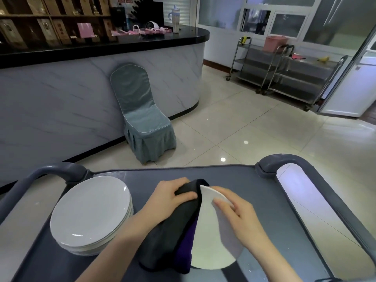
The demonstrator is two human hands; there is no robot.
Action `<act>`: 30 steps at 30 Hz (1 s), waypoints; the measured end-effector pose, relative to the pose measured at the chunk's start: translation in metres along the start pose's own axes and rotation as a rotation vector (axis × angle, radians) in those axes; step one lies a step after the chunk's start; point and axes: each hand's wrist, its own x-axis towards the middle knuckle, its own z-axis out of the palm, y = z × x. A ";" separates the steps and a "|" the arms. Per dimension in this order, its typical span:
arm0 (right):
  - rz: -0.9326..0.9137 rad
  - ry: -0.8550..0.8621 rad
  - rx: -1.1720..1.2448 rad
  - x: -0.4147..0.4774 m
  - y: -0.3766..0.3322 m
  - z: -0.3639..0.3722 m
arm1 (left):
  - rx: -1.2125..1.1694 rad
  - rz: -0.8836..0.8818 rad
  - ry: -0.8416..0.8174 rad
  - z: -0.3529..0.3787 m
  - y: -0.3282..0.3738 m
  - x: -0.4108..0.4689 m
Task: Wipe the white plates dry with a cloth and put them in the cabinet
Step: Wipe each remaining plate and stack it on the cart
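Stack of white plates [89,212] sits at left on the grey cart [264,200], wiped or not I can't tell. Left hand [168,197] has fingers curled round a dark cloth [173,237], pressing it vs the tilted white plate [211,245] mid-cart. Right hand [238,214] grips that plate's top rim, fingers over its face. Prob mid-wipe on this one; no cabinet in view, so putting away is all left to do
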 end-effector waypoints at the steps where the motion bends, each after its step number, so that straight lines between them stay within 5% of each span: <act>1: 0.006 0.030 0.033 0.002 -0.001 -0.003 | -0.078 -0.050 0.073 0.001 -0.004 -0.006; 5: 0.082 0.241 0.263 0.002 0.002 -0.009 | -0.467 -0.379 0.358 0.032 -0.015 -0.036; 8: 0.135 0.249 0.274 -0.002 0.009 -0.008 | -0.448 -0.437 0.391 0.038 -0.016 -0.035; 12: 0.069 0.009 0.116 -0.001 0.006 -0.005 | -0.132 -0.143 0.128 0.010 -0.010 -0.017; 15: 0.069 -0.071 0.055 0.002 0.001 -0.001 | -0.014 -0.087 -0.054 0.004 0.000 -0.007; 18: 0.081 0.102 0.158 0.003 -0.004 -0.010 | -0.165 -0.205 0.211 0.011 -0.005 -0.015; 20: 0.130 0.319 0.354 0.004 -0.002 -0.005 | -0.467 -0.401 0.438 0.032 -0.009 -0.028; 22: 0.204 0.509 0.583 0.001 -0.003 0.013 | -0.782 -0.619 0.577 0.058 -0.005 -0.035; 24: 0.272 0.591 0.641 -0.004 -0.001 0.030 | -0.847 -0.712 0.641 0.065 -0.007 -0.032; 27: 0.289 0.491 0.479 -0.010 0.007 0.025 | -0.707 -0.595 0.632 0.046 -0.013 -0.031; 30: 0.149 0.306 0.253 0.001 0.009 -0.005 | -0.297 -0.369 0.542 0.023 -0.016 -0.030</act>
